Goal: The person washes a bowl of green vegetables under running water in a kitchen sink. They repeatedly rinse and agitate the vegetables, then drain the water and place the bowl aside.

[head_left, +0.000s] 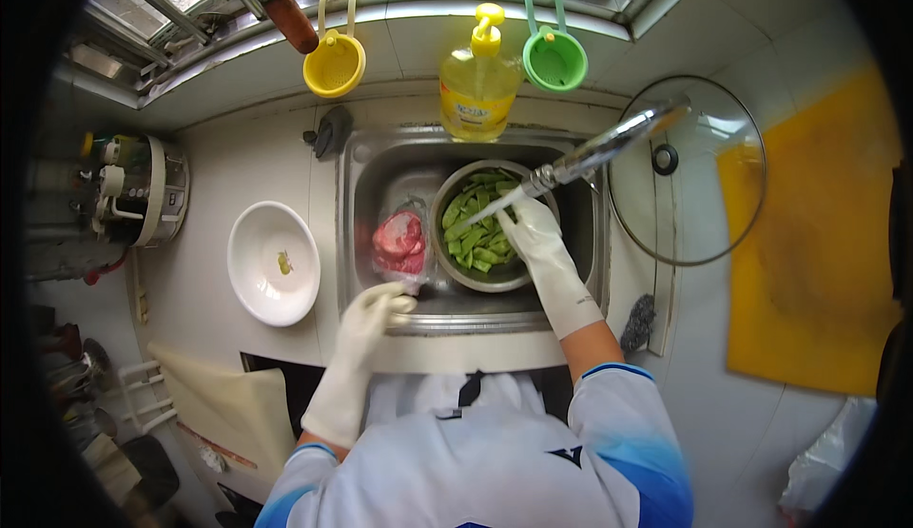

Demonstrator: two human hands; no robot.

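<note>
A steel bowl [440,260] of flat green bean pieces [478,239] stands in the sink's right half. Water runs into it from the metal tap [580,155]. My right hand [535,235], in a white rubber glove, reaches over the bowl's right side, fingers stretched down at the beans; the tap partly covers them. Left of the bowl lies raw red meat [399,241] in a clear plastic bag. My left hand [374,314], gloved likewise, hovers by the sink's front edge near the bag, fingers loosely bent and apart, with nothing seen in them.
The steel sink [348,195] has a yellow soap pump bottle [478,86] behind it. A white bowl [274,305] with a green scrap stands left. At right are a glass lid [709,176], a scouring pad [637,322] and a yellow board [808,243]. Yellow [334,64] and green strainers [555,59] hang behind.
</note>
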